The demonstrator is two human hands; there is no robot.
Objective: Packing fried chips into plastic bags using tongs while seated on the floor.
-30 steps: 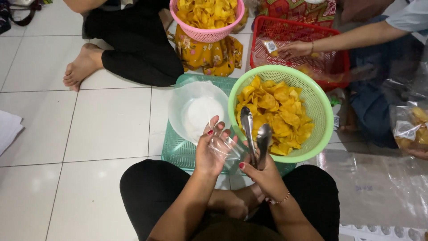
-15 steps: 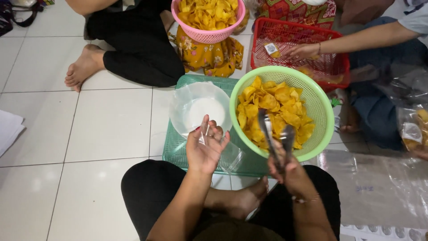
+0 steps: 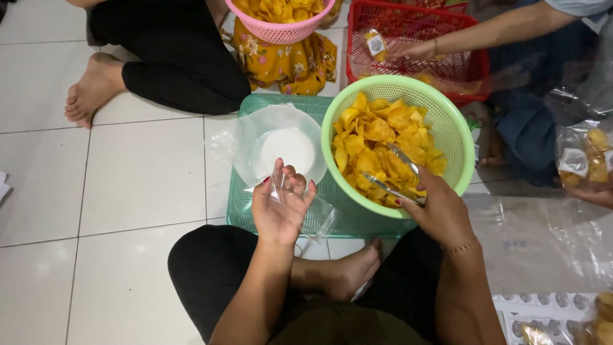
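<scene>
Metal tongs (image 3: 399, 174) lie with their long axis running diagonally from the right hand (image 3: 437, 214) up and leftward into the green basket (image 3: 456, 137), tips buried among the yellow chips (image 3: 377, 137) near the basket's centre. The right hand sits at the basket's near rim, fingers clamped around the tongs' handle end, forearm angled back toward the person's lap. Left of the basket, the left hand (image 3: 280, 207) is raised palm-up, fingers slightly curled and pinching a clear plastic bag (image 3: 313, 214). Beyond that hand, beside the basket, a white bowl (image 3: 281, 150) rests on a teal tray (image 3: 239, 204).
</scene>
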